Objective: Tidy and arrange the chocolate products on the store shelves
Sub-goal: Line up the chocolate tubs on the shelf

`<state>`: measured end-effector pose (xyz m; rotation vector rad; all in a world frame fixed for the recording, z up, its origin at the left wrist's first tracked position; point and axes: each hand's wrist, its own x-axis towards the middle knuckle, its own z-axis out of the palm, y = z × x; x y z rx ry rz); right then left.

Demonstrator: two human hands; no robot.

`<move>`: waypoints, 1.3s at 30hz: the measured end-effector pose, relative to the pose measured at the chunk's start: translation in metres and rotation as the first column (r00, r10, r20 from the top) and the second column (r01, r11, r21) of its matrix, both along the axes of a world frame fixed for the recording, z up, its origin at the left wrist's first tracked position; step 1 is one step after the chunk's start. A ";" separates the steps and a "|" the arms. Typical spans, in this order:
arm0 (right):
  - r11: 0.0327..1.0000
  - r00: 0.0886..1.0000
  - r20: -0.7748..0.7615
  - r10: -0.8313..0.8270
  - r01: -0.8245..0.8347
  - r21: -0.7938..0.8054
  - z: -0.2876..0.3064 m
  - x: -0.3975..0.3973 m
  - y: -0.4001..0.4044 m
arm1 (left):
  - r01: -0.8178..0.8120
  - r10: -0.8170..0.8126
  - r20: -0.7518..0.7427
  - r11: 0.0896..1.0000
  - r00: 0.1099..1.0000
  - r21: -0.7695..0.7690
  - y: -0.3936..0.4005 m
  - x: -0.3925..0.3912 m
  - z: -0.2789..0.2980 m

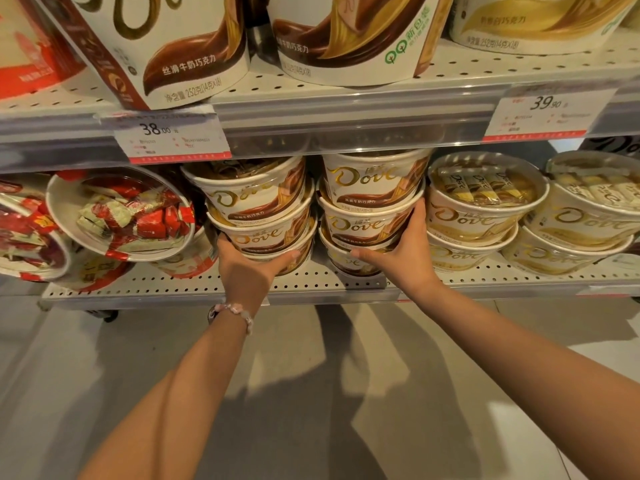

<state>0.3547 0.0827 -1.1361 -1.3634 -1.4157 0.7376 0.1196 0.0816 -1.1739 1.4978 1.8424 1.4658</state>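
Gripping neighbouring tub stacks (372, 206): left hand (244, 263), right hand (405, 251).

Narrow gap (317, 216) between tub stacks (263, 216)

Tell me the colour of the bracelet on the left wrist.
Pale pink and white beads on the bracelet, seen in the head view.

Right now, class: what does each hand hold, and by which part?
The left hand grips the left tub stack at its base; the right hand grips the right tub stack at its lower right side.
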 end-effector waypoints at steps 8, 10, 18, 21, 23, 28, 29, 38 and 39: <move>1.000 1.000 0.028 0.002 -0.002 -0.017 -0.001 0.004 0.002 | 0.201 -0.174 0.179 0.969 0.968 -0.143 0.009 -0.028 0.005; 1.000 0.998 0.063 -0.005 0.006 -0.028 0.000 0.004 0.004 | 0.301 -0.263 0.222 0.940 0.939 -0.160 0.010 -0.034 0.012; 0.995 0.996 0.013 -0.087 0.087 -0.044 0.001 -0.009 0.005 | 0.164 -0.158 0.175 0.986 0.972 -0.016 0.001 -0.017 0.015; 0.987 0.988 -0.051 -0.147 0.144 -0.070 -0.001 -0.016 0.005 | 0.098 -0.104 0.230 0.994 0.968 0.040 0.003 -0.009 0.019; 0.974 0.975 -0.053 -0.217 0.213 -0.078 -0.002 -0.022 0.006 | 0.083 -0.094 0.261 0.995 0.961 0.054 0.004 -0.005 0.020; 0.947 0.947 0.070 -0.313 0.317 -0.059 -0.004 -0.031 0.006 | 0.059 -0.067 0.275 0.998 0.959 0.039 0.007 -0.002 0.015; 0.954 0.953 0.080 -0.291 0.295 -0.049 -0.005 -0.030 0.004 | 0.060 -0.067 0.280 0.998 0.958 0.033 0.007 -0.003 0.015; 0.984 0.978 0.112 -0.177 0.179 -0.003 -0.010 -0.023 -0.008 | 0.066 -0.078 0.328 0.997 0.942 0.047 0.010 -0.002 0.015; 0.985 0.979 0.109 -0.170 0.171 -0.005 -0.009 -0.022 -0.008 | 0.065 -0.078 0.333 0.997 0.940 0.049 0.009 -0.002 0.015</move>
